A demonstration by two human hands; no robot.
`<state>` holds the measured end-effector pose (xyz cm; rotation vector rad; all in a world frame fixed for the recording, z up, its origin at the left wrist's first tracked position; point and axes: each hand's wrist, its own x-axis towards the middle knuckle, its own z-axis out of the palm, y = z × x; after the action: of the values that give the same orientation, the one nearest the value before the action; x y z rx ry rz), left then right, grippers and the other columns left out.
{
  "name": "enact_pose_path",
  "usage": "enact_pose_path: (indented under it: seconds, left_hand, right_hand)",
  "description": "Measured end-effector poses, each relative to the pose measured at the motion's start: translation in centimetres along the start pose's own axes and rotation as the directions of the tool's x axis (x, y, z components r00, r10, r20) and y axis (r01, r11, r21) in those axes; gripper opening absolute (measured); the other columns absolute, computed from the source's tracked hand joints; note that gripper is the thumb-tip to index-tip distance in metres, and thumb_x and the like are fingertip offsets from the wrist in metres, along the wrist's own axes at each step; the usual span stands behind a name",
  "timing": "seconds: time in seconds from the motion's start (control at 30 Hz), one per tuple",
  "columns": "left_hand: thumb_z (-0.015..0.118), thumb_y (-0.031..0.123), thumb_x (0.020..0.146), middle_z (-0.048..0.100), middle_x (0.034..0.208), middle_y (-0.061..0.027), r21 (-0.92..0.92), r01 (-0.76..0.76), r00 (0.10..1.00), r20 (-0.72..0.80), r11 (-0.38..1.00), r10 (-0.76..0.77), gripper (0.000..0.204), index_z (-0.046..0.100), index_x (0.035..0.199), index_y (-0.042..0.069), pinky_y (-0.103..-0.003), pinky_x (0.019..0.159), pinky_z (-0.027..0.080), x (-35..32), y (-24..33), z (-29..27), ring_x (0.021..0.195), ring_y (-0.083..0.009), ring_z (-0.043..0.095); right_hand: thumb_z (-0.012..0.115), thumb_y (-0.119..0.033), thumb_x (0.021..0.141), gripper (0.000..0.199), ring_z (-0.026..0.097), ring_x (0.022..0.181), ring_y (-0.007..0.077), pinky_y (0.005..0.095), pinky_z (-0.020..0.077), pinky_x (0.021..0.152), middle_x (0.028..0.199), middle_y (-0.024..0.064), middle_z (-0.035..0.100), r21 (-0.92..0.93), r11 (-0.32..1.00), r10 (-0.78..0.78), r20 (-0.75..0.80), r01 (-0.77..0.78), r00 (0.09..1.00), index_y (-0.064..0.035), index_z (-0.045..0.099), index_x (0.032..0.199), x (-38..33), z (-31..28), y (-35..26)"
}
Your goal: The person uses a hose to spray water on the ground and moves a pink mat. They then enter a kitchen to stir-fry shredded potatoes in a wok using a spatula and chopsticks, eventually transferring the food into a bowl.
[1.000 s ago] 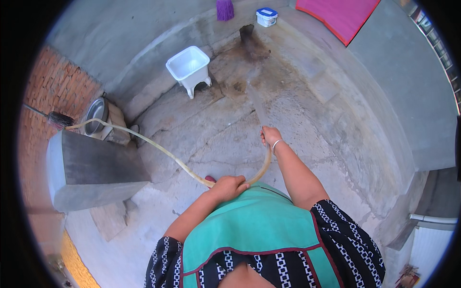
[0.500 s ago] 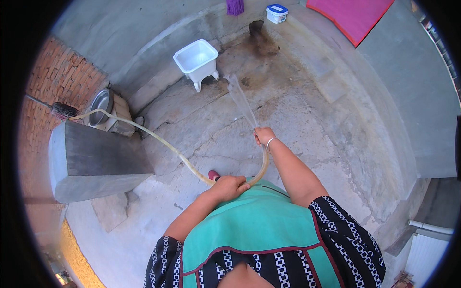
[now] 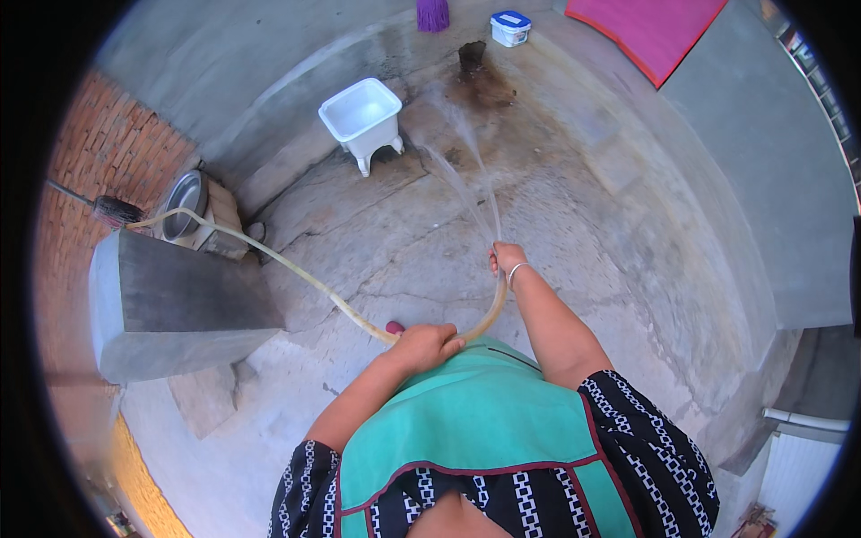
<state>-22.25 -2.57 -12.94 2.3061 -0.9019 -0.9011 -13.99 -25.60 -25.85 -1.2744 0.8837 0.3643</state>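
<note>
A pale yellowish hose runs from the concrete block at the left to my two hands. My right hand, with a bracelet at the wrist, is closed round its end. Water sprays from there in two streams onto the wet floor by the far wall. Against the green apron, my left hand is wrapped over the hose lower down, and the hose curves up between the hands. A white footed basin stands on the floor left of the spray.
At the left are a concrete block, a metal bowl and a mop. A lidded tub sits at the far wall, near a dark drain hole. A pink cloth hangs at the upper right.
The right hand has moved slightly right with the hose end. The single stream has become two, one reaching farther toward the drain hole. The left hand stays on the hose.
</note>
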Motion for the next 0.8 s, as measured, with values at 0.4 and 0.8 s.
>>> enact_pose_path:
  seconds: [0.4, 0.8]
  left_hand:
    - [0.049, 0.035, 0.084, 0.056, 0.067, -0.0175, 0.075, -0.116, 0.991, -0.054, 0.990, 0.120, 0.030, 0.053, 0.078, 0.006, -0.045, 0.060, 0.042, 3.6, 1.4, -1.4, 0.066, -0.0377, 0.054]
    - [0.049, 0.034, 0.084, 0.056, 0.069, -0.0165, 0.045, -0.056, 0.991, -0.117, 0.997, 0.061, 0.029, 0.052, 0.079, 0.005, -0.043, 0.062, 0.043, 2.1, 1.6, -1.6, 0.068, -0.0365, 0.054]
  right_hand:
    - [0.042, -0.025, 0.088, 0.026, 0.037, 0.041, 0.0111, 0.0263, 0.0345, 0.040, 0.055, 0.0005, 0.043, 0.311, 0.948, 0.112, -0.145, -0.063, 0.983, -0.0067, 0.048, 0.071, -0.1, -5.9, -1.0]
    - [0.042, -0.024, 0.088, 0.026, 0.039, 0.041, 0.0103, 0.0257, 0.0352, 0.038, 0.054, 0.0003, 0.043, 0.185, 0.983, -0.013, -0.048, 0.022, 0.999, -0.0074, 0.048, 0.069, -0.8, -2.6, -4.7]
